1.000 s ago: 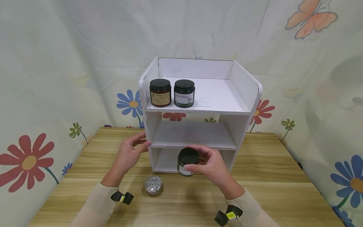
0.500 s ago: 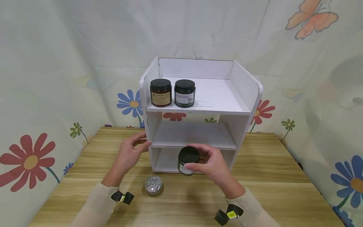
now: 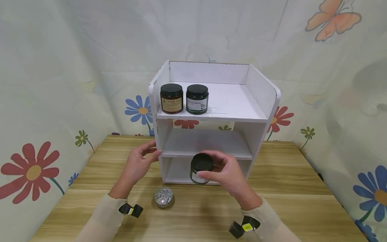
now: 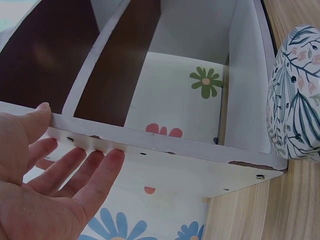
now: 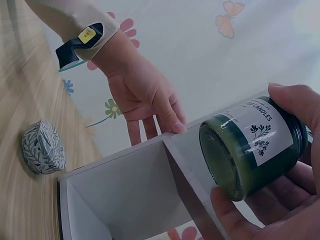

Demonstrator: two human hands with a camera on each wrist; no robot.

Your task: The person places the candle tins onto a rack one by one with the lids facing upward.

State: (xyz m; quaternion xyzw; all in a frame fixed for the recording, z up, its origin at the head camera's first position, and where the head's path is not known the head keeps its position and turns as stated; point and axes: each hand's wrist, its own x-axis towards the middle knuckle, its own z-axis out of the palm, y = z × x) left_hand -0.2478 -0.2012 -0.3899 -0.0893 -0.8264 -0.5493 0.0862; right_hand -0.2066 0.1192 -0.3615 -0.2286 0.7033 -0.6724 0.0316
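My right hand [image 3: 228, 173] grips a green glass candle jar [image 5: 252, 147] with a black lid and a white label, thumb on one side and fingers on the other. In the head view the jar is held upright, slightly tilted, in front of the white shelf unit's [image 3: 208, 143] lowest compartment, overlapping the middle board's edge. My left hand [image 3: 139, 164] touches the unit's left side panel. The left wrist view shows its straight fingers [image 4: 102, 175] against the outer face and its thumb at the front edge.
Two dark-lidded candle jars, one amber [image 3: 171, 99] and one green [image 3: 197, 99], stand at the left of the top shelf. A round patterned tin [image 3: 164, 197] lies on the wooden table [image 3: 287, 208] before the unit. Flowered cloth hangs behind.
My right hand has raised the candle jar slightly and moved it a little toward the shelf unit. My left hand stays at the side panel.
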